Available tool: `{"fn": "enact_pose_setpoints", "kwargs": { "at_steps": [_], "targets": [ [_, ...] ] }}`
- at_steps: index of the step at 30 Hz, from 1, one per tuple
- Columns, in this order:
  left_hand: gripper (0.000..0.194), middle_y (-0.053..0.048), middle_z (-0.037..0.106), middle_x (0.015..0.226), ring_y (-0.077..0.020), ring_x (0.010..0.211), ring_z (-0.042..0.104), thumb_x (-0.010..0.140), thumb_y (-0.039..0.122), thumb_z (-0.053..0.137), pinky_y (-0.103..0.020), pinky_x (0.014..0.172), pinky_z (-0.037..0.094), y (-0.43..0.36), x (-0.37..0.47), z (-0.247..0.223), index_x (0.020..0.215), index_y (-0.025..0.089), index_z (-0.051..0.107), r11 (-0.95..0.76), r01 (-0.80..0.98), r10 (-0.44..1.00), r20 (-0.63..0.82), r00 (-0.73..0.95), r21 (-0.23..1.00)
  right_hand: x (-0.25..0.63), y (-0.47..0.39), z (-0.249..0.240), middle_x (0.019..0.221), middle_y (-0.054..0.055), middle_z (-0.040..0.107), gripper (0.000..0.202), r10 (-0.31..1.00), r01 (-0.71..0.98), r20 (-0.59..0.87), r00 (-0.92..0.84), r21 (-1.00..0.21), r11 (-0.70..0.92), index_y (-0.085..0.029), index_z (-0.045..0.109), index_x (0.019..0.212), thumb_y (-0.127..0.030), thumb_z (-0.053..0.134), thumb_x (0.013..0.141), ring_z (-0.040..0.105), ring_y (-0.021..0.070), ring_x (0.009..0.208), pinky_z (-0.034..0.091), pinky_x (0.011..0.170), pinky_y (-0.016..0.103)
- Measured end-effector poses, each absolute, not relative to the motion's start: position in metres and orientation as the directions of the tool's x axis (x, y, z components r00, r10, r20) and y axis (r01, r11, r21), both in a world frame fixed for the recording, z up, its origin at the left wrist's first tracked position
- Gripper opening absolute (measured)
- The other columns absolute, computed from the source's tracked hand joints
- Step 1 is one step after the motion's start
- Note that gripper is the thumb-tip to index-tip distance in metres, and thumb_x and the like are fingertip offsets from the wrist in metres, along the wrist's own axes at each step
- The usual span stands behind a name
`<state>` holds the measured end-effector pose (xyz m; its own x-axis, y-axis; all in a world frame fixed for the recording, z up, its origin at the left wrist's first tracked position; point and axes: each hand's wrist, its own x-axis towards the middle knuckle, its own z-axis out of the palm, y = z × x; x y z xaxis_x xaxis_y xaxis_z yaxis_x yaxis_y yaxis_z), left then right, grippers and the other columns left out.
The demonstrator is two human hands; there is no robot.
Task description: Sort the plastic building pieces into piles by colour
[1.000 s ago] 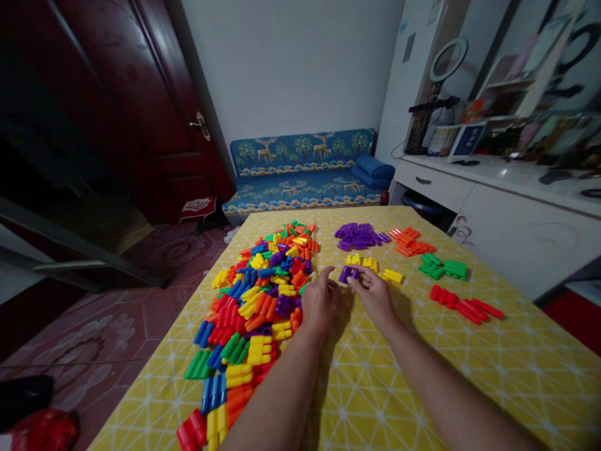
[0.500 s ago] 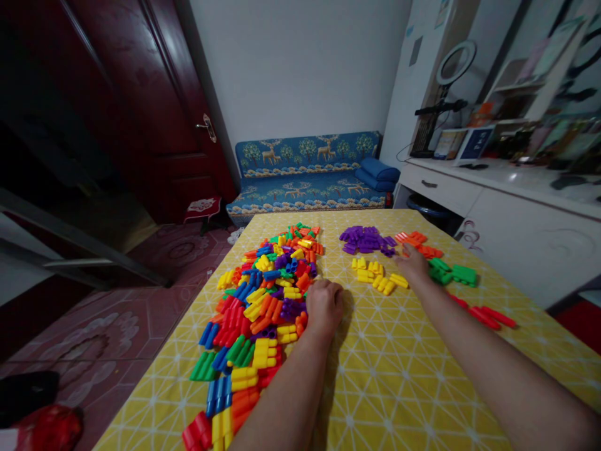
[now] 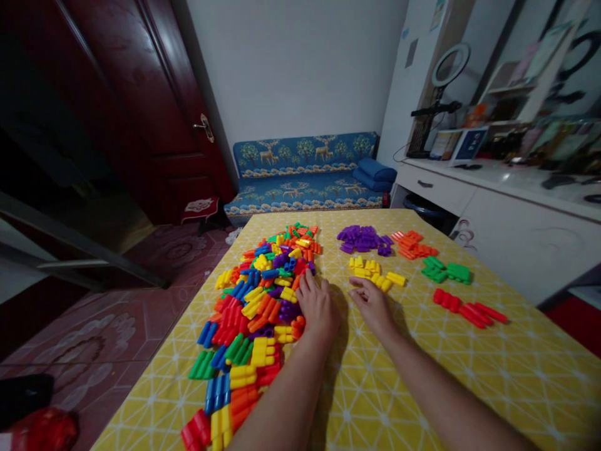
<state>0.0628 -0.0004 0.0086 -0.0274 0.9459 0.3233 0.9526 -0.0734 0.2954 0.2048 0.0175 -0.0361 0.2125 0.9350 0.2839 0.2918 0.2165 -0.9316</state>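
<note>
A long heap of mixed plastic building blocks in red, blue, green, yellow, orange and purple runs down the left of the table. My left hand rests at the right edge of this heap, its fingers stretched over red and orange blocks. Close by on the right is my right hand, thumb and forefinger apart with nothing visible between them. Beyond it lie yellow blocks in a small group. Further groups hold purple blocks, orange blocks, green blocks and red blocks.
A yellow cloth with white lines covers the table. Behind it stands a blue patterned sofa. On the right is a white dresser bearing a ring light. A small red stool sits by the dark red door.
My right hand has come back from the orange group toward my left hand. My left hand's fingers have uncurled and reached onto the mixed heap.
</note>
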Motion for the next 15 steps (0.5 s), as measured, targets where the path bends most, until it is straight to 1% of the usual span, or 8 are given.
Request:
{"fn": "enact_pose_setpoints", "kwargs": {
  "at_steps": [3,6,8,10,11,12,13,15],
  "targets": [
    [0.025,-0.019,0.049,0.14,-0.0363,0.125,0.048,0.078,0.016,0.06,-0.051,0.101,0.04,0.006,0.059,0.003,0.101,0.016,0.068,-0.178,0.911,0.931,0.364,0.033,0.371,0.206,0.019,-0.036,0.098,0.006,0.072,0.027,0.931,0.315,0.307,0.199,-0.919,0.236,-0.025,0.063,0.102,-0.03,0.057,0.075,0.067,0.019,0.077,0.055,0.073,0.034],
    [0.027,-0.017,0.061,0.121,-0.0304,0.111,0.059,0.078,0.005,0.054,-0.045,0.094,0.048,0.014,0.056,-0.006,0.097,0.016,0.069,-0.335,0.804,0.903,0.411,0.125,0.491,0.205,0.019,-0.037,0.097,0.005,0.072,0.028,0.935,0.333,0.31,0.17,-0.911,0.241,-0.026,0.063,0.102,-0.027,0.057,0.075,0.068,0.0192,0.077,0.056,0.072,0.034],
    [0.033,-0.015,0.063,0.117,-0.0261,0.108,0.061,0.076,0.0,0.051,-0.04,0.092,0.051,0.018,0.056,-0.01,0.098,0.018,0.069,-0.432,0.686,0.875,0.457,0.162,0.585,0.204,0.019,-0.037,0.097,0.004,0.072,0.028,0.933,0.329,0.317,0.168,-0.911,0.25,-0.027,0.064,0.102,-0.026,0.057,0.075,0.068,0.0188,0.077,0.056,0.072,0.033],
    [0.039,-0.013,0.061,0.12,-0.0235,0.11,0.061,0.076,-0.002,0.049,-0.038,0.093,0.051,0.017,0.057,-0.01,0.102,0.019,0.069,-0.517,0.567,0.834,0.526,0.166,0.641,0.204,0.019,-0.037,0.098,0.004,0.072,0.028,0.929,0.321,0.33,0.168,-0.909,0.265,-0.027,0.064,0.103,-0.025,0.057,0.076,0.068,0.0184,0.078,0.056,0.073,0.033],
    [0.04,-0.012,0.06,0.122,-0.0236,0.114,0.059,0.076,-0.002,0.049,-0.039,0.096,0.05,0.016,0.057,-0.008,0.104,0.02,0.068,-0.546,0.546,0.813,0.559,0.162,0.636,0.204,0.019,-0.037,0.098,0.004,0.072,0.029,0.929,0.319,0.333,0.163,-0.909,0.27,-0.027,0.064,0.104,-0.025,0.057,0.076,0.068,0.0181,0.078,0.056,0.073,0.033],
    [0.039,-0.011,0.059,0.125,-0.025,0.119,0.055,0.077,0.0,0.051,-0.041,0.1,0.047,0.013,0.057,-0.005,0.106,0.021,0.068,-0.549,0.574,0.8,0.581,0.151,0.608,0.204,0.02,-0.036,0.098,0.003,0.072,0.029,0.93,0.316,0.333,0.156,-0.909,0.272,-0.027,0.064,0.105,-0.025,0.057,0.076,0.068,0.0179,0.079,0.056,0.075,0.033],
    [0.037,-0.011,0.057,0.129,-0.0274,0.125,0.05,0.078,0.004,0.054,-0.045,0.104,0.043,0.011,0.057,-0.002,0.108,0.021,0.067,-0.522,0.635,0.797,0.59,0.126,0.569,0.204,0.02,-0.036,0.097,0.003,0.072,0.029,0.932,0.315,0.329,0.151,-0.91,0.27,-0.026,0.064,0.105,-0.024,0.057,0.076,0.068,0.0177,0.079,0.056,0.076,0.033],
    [0.039,-0.013,0.053,0.136,-0.0337,0.131,0.042,0.078,0.015,0.062,-0.053,0.107,0.036,0.006,0.057,0.004,0.115,0.021,0.065,-0.393,0.774,0.819,0.572,0.05,0.496,0.204,0.019,-0.035,0.098,0.004,0.073,0.029,0.936,0.313,0.321,0.145,-0.912,0.265,-0.025,0.064,0.105,-0.025,0.058,0.077,0.068,0.0179,0.081,0.056,0.078,0.034]
  ]
}}
